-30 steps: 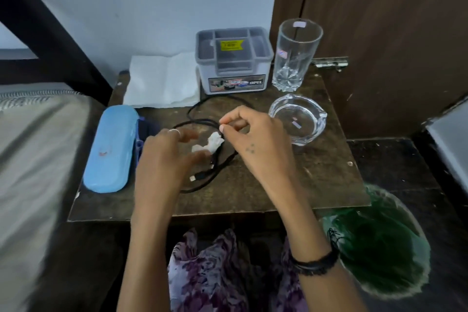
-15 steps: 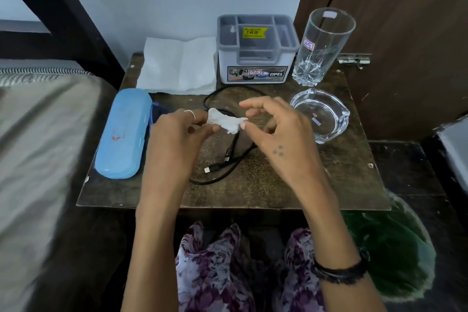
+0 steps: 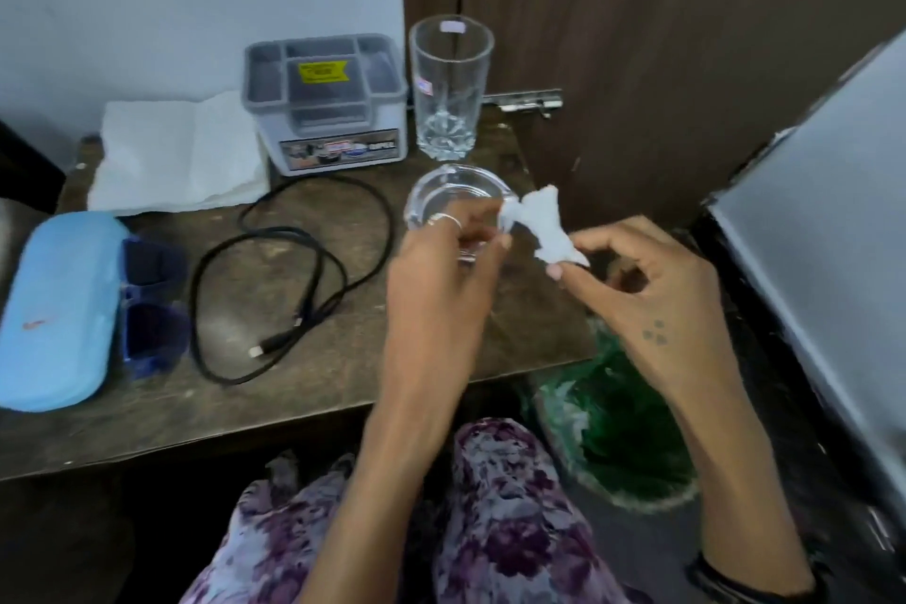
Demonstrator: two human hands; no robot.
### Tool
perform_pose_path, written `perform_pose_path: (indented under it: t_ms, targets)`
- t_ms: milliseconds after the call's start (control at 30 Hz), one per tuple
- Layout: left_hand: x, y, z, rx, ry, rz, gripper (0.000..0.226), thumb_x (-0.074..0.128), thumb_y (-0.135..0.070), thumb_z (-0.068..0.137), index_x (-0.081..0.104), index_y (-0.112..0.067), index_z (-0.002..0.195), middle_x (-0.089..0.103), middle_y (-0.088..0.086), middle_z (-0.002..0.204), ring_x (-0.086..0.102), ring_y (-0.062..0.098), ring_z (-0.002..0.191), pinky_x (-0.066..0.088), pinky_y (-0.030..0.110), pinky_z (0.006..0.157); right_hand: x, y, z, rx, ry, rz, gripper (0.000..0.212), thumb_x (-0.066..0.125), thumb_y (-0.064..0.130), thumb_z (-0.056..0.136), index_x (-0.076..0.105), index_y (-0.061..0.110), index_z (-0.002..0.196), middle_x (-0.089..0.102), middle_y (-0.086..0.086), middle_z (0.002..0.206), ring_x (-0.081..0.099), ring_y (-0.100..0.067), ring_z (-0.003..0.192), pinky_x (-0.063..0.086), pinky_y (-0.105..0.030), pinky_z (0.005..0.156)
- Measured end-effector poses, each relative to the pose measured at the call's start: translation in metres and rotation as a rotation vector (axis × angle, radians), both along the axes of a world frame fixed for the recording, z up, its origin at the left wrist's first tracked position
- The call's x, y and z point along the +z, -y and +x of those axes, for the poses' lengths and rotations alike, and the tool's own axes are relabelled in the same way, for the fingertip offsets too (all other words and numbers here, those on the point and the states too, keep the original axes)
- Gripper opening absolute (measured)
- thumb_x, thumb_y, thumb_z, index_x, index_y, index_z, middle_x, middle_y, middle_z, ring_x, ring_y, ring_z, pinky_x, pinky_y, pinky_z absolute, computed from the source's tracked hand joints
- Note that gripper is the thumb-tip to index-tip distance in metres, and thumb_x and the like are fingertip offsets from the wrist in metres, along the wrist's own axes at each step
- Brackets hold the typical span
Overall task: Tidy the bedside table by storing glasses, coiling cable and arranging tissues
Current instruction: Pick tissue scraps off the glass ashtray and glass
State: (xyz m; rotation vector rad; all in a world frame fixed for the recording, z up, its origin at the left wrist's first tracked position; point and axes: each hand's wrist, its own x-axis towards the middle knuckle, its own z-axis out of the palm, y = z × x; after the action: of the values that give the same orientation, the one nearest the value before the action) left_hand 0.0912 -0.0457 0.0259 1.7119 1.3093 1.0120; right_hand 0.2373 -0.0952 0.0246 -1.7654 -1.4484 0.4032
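I see small crumpled white tissue scrap point(image 3: 541, 231) pinched between left hand point(image 3: 443, 282) and right hand point(image 3: 652, 294), above table's right edge point(image 3: 551, 309). Long axis slants toward right hand. Green-lined bin point(image 3: 613, 412) probably below right hand, nearer it.

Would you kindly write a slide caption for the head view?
Both hands, left hand and right hand, pinch a crumpled tissue scrap above the table's right edge.

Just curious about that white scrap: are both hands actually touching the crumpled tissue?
Touching. The head view shows the left hand pinching one end of the crumpled tissue and the right hand pinching the other.
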Motion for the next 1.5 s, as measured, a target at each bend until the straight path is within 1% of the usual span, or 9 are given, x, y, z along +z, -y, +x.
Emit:
perform_pose_path:
  t_ms: [200,433,533,700,867,1067,1200,1333,1500]
  targets:
    - [-0.058,0.032,0.099,-0.33,-0.258,-0.018,0.042,0.056,-0.015,0.089,0.049,-0.018,0.13,0.061,0.005,0.121,0.055,0.019,0.114,0.043,0.032,0.098,-0.054,0.057,0.082,-0.382,-0.009,-0.342,0.014,0.073,0.033,0.076,0.069,0.028,0.09,0.066,0.005,0.094,0.062,-0.015,0.083,0.05,-0.038,0.078]
    - [-0.106,0.053,0.133,-0.453,-0.789,0.438,0.05,0.079,-0.016,0.064,0.066,-0.012,0.112,0.071,0.005,0.105,0.062,0.02,0.112,0.049,0.038,0.096,-0.115,0.084,0.108,-0.523,-0.038,-0.754,0.02,0.063,0.036,0.085,0.069,0.027,0.102,0.069,-0.007,0.102,0.063,-0.029,0.094,0.048,-0.036,0.081]
    - [-0.111,0.06,0.139,-0.554,-0.895,0.383,0.054,0.081,-0.019,0.062,0.065,-0.015,0.113,0.069,0.004,0.111,0.06,0.018,0.115,0.047,0.04,0.096,-0.13,0.087,0.108,-0.531,-0.079,-0.778,0.026,0.062,0.033,0.086,0.066,0.026,0.111,0.067,-0.008,0.109,0.061,-0.028,0.1,0.045,-0.034,0.078]
    - [-0.122,0.054,0.141,-0.65,-0.916,0.201,0.057,0.056,-0.014,0.089,0.033,-0.017,0.14,0.037,0.002,0.146,0.022,0.017,0.142,0.016,0.039,0.116,-0.133,0.091,0.11,-0.524,-0.07,-0.709,0.032,0.062,0.023,0.087,0.061,0.02,0.12,0.069,-0.009,0.107,0.062,-0.027,0.098,0.044,-0.03,0.074]
    - [-0.119,0.061,0.146,-0.637,-0.839,0.251,0.052,0.065,-0.005,0.08,0.05,-0.011,0.129,0.055,0.008,0.13,0.046,0.023,0.128,0.038,0.039,0.105,-0.12,0.085,0.111,-0.488,-0.074,-0.6,0.022,0.058,0.017,0.088,0.067,0.022,0.107,0.072,0.001,0.098,0.063,-0.016,0.088,0.039,-0.022,0.068]
    - [-0.093,0.072,0.14,-0.512,-0.63,0.261,0.031,0.074,-0.003,0.067,0.063,-0.012,0.095,0.068,0.005,0.089,0.067,0.02,0.081,0.055,0.03,0.064,-0.073,0.071,0.091,-0.411,-0.041,-0.409,0.014,0.057,0.017,0.087,0.066,0.027,0.09,0.068,0.004,0.074,0.062,-0.016,0.066,0.053,-0.038,0.063]
    - [-0.048,0.071,0.116,-0.417,-0.381,0.156,0.038,0.049,-0.012,0.091,0.047,-0.016,0.129,0.058,0.003,0.119,0.056,0.02,0.108,0.048,0.034,0.083,-0.03,0.059,0.073,-0.367,-0.078,-0.203,0.014,0.061,0.017,0.085,0.067,0.029,0.089,0.068,0.011,0.075,0.065,-0.012,0.07,0.054,-0.037,0.067]
    - [-0.002,0.056,0.069,-0.239,-0.185,0.191,0.031,0.049,-0.015,0.091,0.053,-0.021,0.122,0.061,-0.001,0.115,0.059,0.016,0.104,0.049,0.035,0.084,0.007,0.036,0.035,-0.244,-0.115,-0.045,0.012,0.061,0.02,0.084,0.067,0.028,0.089,0.068,0.011,0.071,0.066,-0.013,0.071,0.054,-0.045,0.07]
    - [0.012,0.03,-0.006,0.007,-0.082,0.148,0.029,0.057,-0.009,0.086,0.062,-0.023,0.111,0.065,-0.011,0.106,0.06,0.003,0.097,0.046,0.017,0.085,0.021,-0.006,-0.035,-0.041,-0.167,-0.042,0.01,0.06,0.034,0.081,0.065,0.034,0.09,0.068,0.011,0.071,0.066,-0.01,0.071,0.056,-0.045,0.066]
